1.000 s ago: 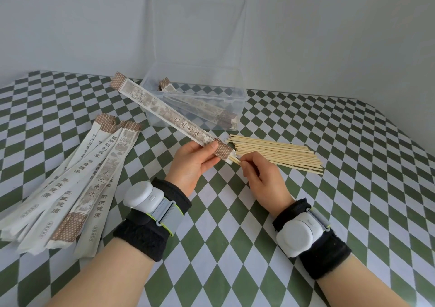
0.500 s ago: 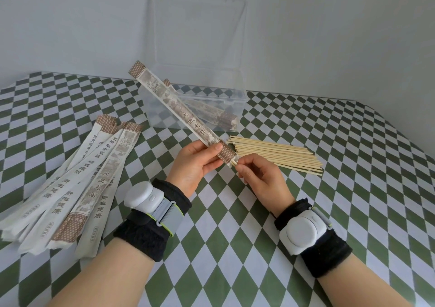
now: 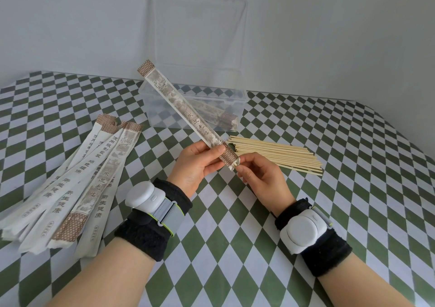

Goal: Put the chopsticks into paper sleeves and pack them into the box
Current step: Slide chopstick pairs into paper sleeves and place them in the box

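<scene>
My left hand (image 3: 197, 165) grips a printed paper sleeve (image 3: 181, 105) near its lower brown end, holding it tilted up and away to the left. Pale chopstick tips show inside the sleeve's open mouth. My right hand (image 3: 261, 177) pinches at that mouth with its fingertips. A pile of bare wooden chopsticks (image 3: 280, 155) lies on the table just right of my hands. The clear plastic box (image 3: 240, 99) stands behind, lid up, with filled sleeves (image 3: 219, 115) inside.
Several empty paper sleeves (image 3: 77, 184) fan out on the green-and-white checked tablecloth at the left. A plain white wall rises behind the box. The table's right edge curves round at the far right.
The sleeve's far end has swung up and to the right, standing steeper. The chopstick ends that stuck out have gone further into the sleeve. My right hand has stayed at the mouth.
</scene>
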Demonstrator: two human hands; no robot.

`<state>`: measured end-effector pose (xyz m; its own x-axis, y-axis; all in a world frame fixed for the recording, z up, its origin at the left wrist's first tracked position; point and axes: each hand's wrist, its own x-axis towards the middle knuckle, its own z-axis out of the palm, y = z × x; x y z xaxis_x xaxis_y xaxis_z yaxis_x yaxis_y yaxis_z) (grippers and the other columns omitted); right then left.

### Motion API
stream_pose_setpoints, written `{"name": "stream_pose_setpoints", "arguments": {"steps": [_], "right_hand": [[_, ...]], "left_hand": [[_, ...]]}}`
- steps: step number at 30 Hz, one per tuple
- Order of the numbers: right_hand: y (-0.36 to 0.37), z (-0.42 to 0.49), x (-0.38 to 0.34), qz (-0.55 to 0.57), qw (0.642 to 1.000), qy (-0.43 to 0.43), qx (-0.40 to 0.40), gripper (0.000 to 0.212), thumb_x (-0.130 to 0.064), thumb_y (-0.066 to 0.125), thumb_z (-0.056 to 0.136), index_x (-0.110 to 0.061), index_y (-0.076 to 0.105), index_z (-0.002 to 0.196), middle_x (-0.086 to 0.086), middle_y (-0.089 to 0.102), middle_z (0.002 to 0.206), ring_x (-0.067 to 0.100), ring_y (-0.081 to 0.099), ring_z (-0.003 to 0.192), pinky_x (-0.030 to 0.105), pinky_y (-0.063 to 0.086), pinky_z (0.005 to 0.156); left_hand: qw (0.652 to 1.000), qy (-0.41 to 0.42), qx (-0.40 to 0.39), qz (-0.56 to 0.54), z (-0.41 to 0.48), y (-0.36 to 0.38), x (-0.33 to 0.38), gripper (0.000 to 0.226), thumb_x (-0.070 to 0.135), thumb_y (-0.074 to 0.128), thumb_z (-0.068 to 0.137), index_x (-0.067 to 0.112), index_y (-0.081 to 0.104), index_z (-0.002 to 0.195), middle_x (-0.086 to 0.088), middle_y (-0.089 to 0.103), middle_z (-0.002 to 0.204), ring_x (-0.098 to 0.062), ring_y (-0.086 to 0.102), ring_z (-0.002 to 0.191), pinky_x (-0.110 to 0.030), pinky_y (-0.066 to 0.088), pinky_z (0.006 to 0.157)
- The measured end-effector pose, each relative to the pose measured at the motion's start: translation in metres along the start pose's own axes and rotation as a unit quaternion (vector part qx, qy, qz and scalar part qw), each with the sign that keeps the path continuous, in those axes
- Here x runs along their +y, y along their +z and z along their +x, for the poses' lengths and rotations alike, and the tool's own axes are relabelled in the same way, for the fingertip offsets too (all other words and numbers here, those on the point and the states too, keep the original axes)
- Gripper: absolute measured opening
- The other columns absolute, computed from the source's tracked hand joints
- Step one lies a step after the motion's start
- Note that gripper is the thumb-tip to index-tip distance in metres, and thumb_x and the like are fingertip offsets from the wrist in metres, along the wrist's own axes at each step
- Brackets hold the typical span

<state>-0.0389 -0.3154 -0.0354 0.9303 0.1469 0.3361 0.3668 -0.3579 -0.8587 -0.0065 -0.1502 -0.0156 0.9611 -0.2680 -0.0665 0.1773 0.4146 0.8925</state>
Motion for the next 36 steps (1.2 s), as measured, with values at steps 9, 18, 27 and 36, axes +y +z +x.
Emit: {"name": "stream_pose_setpoints", "arguments": {"steps": [9,18,27,36], "right_hand": [[0.002,0.001,0.0,-0.073,0.997,-0.004,0.014,0.011,-0.016,0.057,0.089,-0.026,0.054,0.092,-0.002,0.059,0.077,0.013,0.051,0.068,0.018,0.043,0.061],[0.014,0.01,-0.008,-0.107,0.994,0.004,0.037,0.01,-0.015,0.061,0.087,-0.018,0.058,0.096,-0.001,0.062,0.084,0.006,0.053,0.072,0.013,0.044,0.065],[-0.023,0.111,-0.044,-0.195,0.976,0.006,0.099,0.008,-0.009,0.058,0.087,-0.011,0.062,0.094,-0.005,0.061,0.077,0.002,0.052,0.061,0.015,0.045,0.057],[-0.035,0.19,-0.046,-0.504,0.861,0.044,-0.051,0.016,-0.017,0.049,0.085,-0.019,0.065,0.085,-0.005,0.058,0.081,0.021,0.053,0.085,0.034,0.028,0.092]], "left_hand": [[1.0,-0.012,-0.016,0.02,0.001,-0.001,-0.004,0.011,0.007,0.061,0.086,0.013,0.067,0.093,-0.003,0.074,0.09,-0.014,0.07,0.087,-0.02,0.056,0.067],[0.999,0.009,0.022,0.045,0.004,-0.003,-0.008,0.014,0.009,0.063,0.086,0.011,0.068,0.098,-0.003,0.071,0.093,-0.013,0.067,0.09,-0.022,0.055,0.073],[0.986,0.027,0.149,-0.072,0.01,-0.012,0.002,0.016,0.018,0.049,0.096,0.013,0.064,0.098,0.0,0.05,0.07,-0.012,0.054,0.069,-0.022,0.051,0.069],[0.965,0.002,0.194,-0.177,0.015,-0.019,0.003,0.014,0.014,0.05,0.094,0.005,0.058,0.1,-0.003,0.047,0.073,-0.014,0.051,0.07,-0.024,0.047,0.068]]}}
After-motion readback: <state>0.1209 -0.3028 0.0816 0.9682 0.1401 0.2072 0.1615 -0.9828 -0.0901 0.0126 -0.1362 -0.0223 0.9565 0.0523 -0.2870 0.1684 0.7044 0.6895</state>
